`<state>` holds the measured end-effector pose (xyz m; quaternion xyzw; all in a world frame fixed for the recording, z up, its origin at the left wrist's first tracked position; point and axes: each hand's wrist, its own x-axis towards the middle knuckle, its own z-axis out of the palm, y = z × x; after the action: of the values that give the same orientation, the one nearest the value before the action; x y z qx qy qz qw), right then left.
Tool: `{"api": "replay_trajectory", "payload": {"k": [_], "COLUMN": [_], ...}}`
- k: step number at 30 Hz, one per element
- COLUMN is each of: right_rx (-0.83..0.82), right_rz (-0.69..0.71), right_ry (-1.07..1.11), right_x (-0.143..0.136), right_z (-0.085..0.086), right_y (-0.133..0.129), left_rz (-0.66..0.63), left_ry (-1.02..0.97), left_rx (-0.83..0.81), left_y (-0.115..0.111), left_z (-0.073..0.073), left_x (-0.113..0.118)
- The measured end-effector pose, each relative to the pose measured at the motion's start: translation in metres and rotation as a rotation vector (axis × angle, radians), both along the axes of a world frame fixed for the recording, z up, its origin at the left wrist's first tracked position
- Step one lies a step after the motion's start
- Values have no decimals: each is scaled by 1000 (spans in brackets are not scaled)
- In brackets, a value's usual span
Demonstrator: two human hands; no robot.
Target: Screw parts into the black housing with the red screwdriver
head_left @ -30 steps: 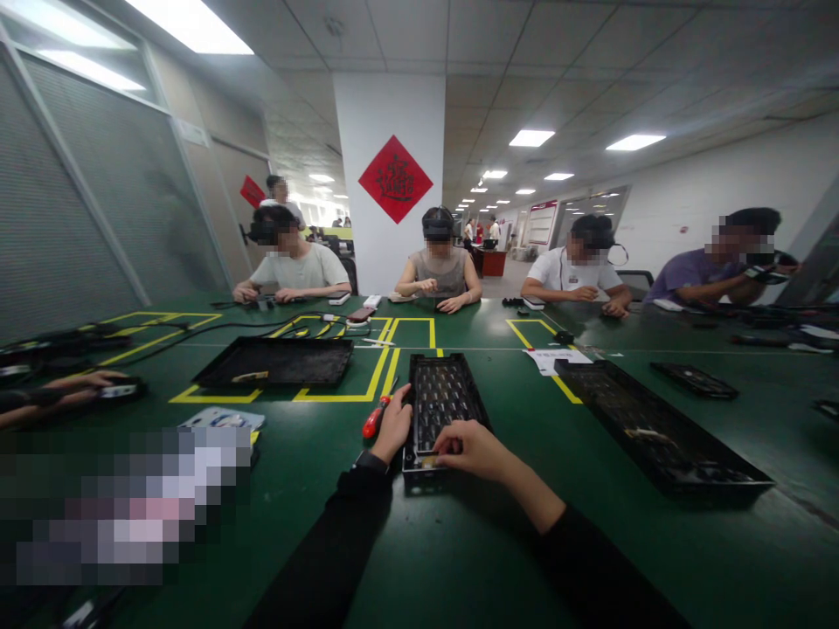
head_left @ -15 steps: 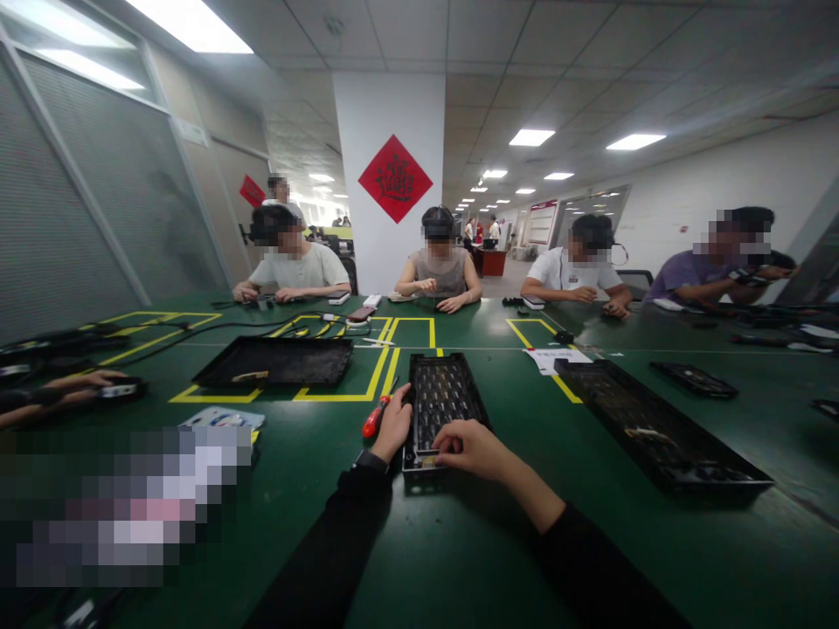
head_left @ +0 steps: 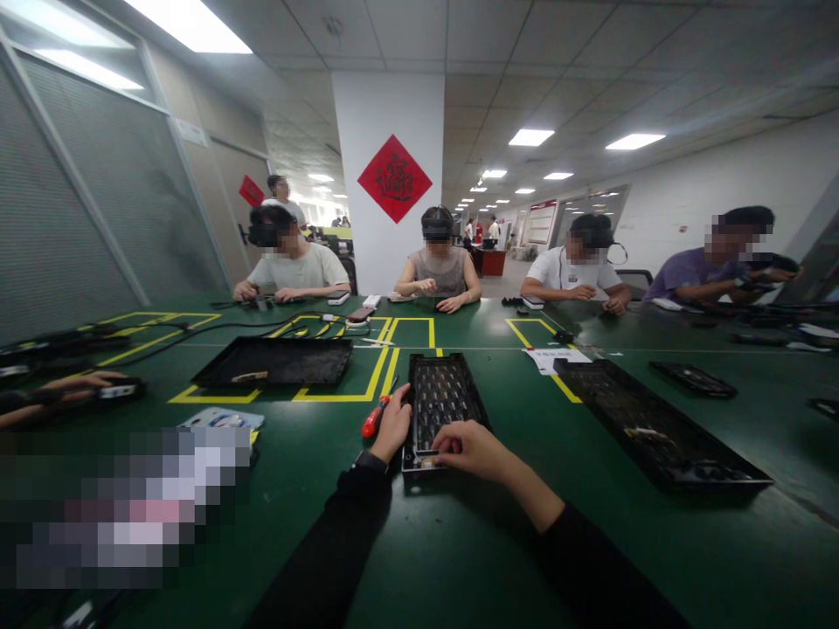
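A black rectangular case (head_left: 446,389) with rows of small pale pieces inside lies lengthwise in front of me. Along its left side my left hand (head_left: 393,424) grips the edge, fingers pointing away from me. My right hand (head_left: 468,445) is over the near end, its thumb and fingers pinched together. What they pinch, if anything, is too small to make out. Just under those fingertips, a light strip (head_left: 423,461) shows at the case's near end. A red-handled screwdriver (head_left: 377,418) lies on the table left of my left hand, its shaft pointing away.
A shallow black tray (head_left: 281,362) lies to the left, and a long black tray (head_left: 655,428) to the right. Behind the latter are a paper sheet (head_left: 557,360) and a small dark panel (head_left: 693,379). Several people sit across the green table (head_left: 459,559); another person's hands (head_left: 85,384) show at left.
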<state>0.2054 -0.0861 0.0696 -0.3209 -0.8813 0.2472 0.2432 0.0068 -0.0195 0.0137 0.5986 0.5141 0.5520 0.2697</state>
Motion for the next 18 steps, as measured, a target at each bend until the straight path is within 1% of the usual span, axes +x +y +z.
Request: {"api": "replay_trajectory", "payload": {"k": [7, 18], "right_rx": [37, 21], "right_rz": [-13, -3], "right_ry": [4, -23], "right_x": [0, 0], "right_z": [1, 4], "right_y": [0, -2], "left_rz": [-7, -13], "left_ry": [2, -25], "left_rx": [5, 3], "left_y": [0, 2], "left_z": [-2, -4], "left_x": [-1, -1]}}
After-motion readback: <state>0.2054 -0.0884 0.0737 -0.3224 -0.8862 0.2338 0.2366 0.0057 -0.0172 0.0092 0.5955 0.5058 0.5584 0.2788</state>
